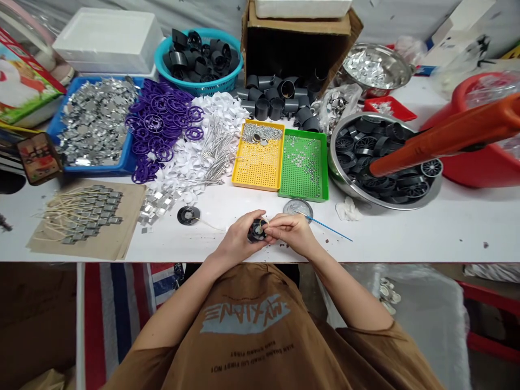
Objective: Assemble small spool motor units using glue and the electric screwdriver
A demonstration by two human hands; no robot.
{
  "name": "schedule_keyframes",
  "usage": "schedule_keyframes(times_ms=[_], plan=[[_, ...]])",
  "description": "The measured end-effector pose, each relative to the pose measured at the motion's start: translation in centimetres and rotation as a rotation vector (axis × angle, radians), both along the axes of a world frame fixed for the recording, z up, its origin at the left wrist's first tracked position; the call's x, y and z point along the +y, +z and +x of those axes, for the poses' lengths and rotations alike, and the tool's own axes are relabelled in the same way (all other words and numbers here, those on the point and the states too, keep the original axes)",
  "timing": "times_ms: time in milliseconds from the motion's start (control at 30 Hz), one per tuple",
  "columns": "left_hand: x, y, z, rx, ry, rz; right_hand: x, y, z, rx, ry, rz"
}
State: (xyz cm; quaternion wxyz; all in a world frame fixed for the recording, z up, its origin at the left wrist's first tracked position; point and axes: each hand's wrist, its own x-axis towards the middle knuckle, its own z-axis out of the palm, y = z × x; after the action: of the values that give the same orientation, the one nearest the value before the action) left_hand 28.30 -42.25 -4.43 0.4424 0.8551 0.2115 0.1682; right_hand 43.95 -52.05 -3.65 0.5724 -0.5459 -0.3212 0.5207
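Observation:
My left hand (240, 236) is closed round a small black round wheel part (257, 231) at the near edge of the white table (406, 233). My right hand (290, 232) meets it from the right, its fingertips pinched on the top of the same part, where a thin pale ring shows. A second black wheel part (188, 215) with a thin stick lies on the table to the left. A thin blue stick (329, 228) and a round metal lid (298, 207) lie just beyond my right hand.
A yellow tray (259, 162) and a green tray (304, 168) of tiny beads sit behind my hands. A steel bowl (345, 181) of black wheels stands right, under an orange bar (447, 135). Purple wheels (158, 127), white pieces (190, 157), a blue tray (122, 162) of silver bits and cardboard (122, 227) with sticks lie left.

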Motion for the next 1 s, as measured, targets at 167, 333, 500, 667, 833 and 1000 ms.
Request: schedule_keyframes(times_ms=[167,333,500,667,833,1000], plan=[[0.0,-0.4,-0.3,-0.026,0.032,0.051,-0.7,-1.0,-0.8,-0.214,-0.139,0.069],[-0.2,-1.0,-0.4,-0.026,0.061,0.152,-1.6,-1.4,-1.8,-0.621,-0.262,0.154],[-0.7,-0.9,-0.2,-0.078,0.072,0.247,-1.9,-1.5,-2.8,-0.832,-0.333,0.168],[-0.3,-0.6,-0.4,-0.04,0.105,0.222,-2.0,-0.8,-2.0,-0.801,-0.128,0.107],[0.4,-0.6,-0.7,-0.048,0.1,0.041,-2.1,0.3,-0.7,-0.711,-0.075,0.263],[-0.1,-0.7,-0.4,-0.041,0.057,0.055,-1.3,0.7,-0.9,-0.877,-0.026,0.312]])
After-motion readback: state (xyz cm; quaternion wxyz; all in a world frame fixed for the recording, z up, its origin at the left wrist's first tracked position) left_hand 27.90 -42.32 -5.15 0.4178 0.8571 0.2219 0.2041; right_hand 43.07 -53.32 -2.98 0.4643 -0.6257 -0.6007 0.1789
